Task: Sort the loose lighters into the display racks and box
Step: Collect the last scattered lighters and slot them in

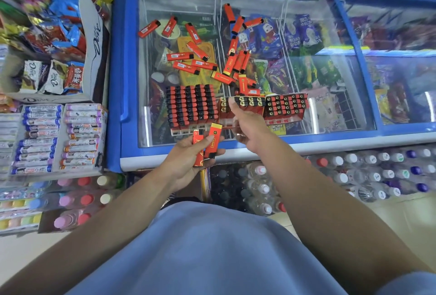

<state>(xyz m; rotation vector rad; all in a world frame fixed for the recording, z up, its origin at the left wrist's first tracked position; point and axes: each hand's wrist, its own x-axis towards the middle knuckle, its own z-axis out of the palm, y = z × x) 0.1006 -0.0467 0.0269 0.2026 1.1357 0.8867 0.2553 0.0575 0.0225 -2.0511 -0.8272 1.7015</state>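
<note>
Holding two red lighters [205, 147] fanned in its curled fingers at the freezer's near rim, the left hand [188, 165] acts as the supply, while the right hand [245, 122] reaches toward twelve o'clock over the middle display rack [243, 108]; its fingers look curled at the rack's front row, but blur and the back of the hand hide whether they pinch a lighter, so I cannot tell. The step in hand seems to be seating a lighter into that half-filled rack. At nine o'clock of it stands the full rack [192, 106] of black-capped lighters; at three o'clock sits another red rack [286, 107], nearly full. The loose lighters [191, 56] lie scattered on the freezer lid [330, 35] toward twelve o'clock, in two clusters, well apart from both hands. Next, I judge, the right hand needs to take one lighter from the left and drop it upright into an empty slot, cap matching its neighbours. Room is tight between the three racks, which touch or nearly touch; the lid's far glass offers free space, and the blue near rim [330, 141] marks the drop-off edge.
</note>
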